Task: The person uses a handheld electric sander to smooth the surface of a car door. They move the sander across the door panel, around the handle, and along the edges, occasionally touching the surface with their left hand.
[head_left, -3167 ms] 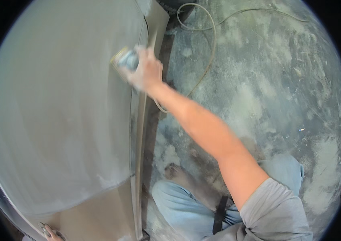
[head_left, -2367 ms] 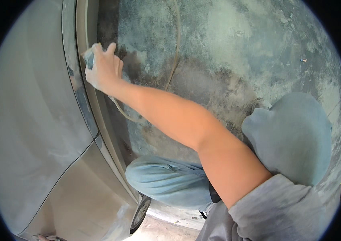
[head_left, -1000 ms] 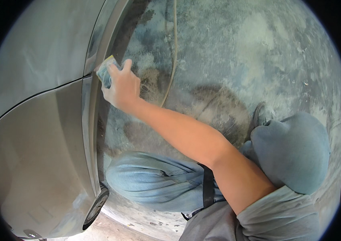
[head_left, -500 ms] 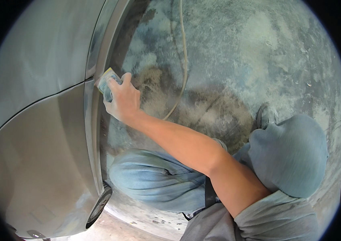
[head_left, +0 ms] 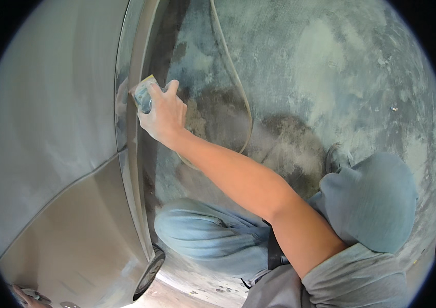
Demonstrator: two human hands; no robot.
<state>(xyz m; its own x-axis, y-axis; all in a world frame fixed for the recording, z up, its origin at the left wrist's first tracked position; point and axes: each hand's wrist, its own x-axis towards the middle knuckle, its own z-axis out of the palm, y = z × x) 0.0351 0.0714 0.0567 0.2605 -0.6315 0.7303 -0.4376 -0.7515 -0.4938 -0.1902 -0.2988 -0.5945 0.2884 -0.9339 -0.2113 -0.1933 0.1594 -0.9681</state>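
My right hand (head_left: 164, 115) is closed round a small sanding pad (head_left: 144, 93) with a yellow-edged sheet on it. It presses the pad against the lower sill (head_left: 134, 123) of a grey car, above the seam between two body panels. My fingers wrap the pad from the near side, and its working face is hidden against the car. My left hand does not show. At the lower left rim, part of a hand (head_left: 26, 297) lies on the car body beside a dark shape, with its arm outside the picture; whose it is I cannot make out.
The car body (head_left: 63, 102) fills the left side, with a wheel (head_left: 150, 274) low down. A pale hose or cable (head_left: 234, 77) runs over the stained floor (head_left: 320, 56) near my forearm. My bent legs (head_left: 207, 231) in dusty blue trousers are below and right of the arm.
My right hand has slid the pad along the sill, away from the panel seam and toward the top of the picture. The view has shifted, and the hand at the lower left rim now shows.
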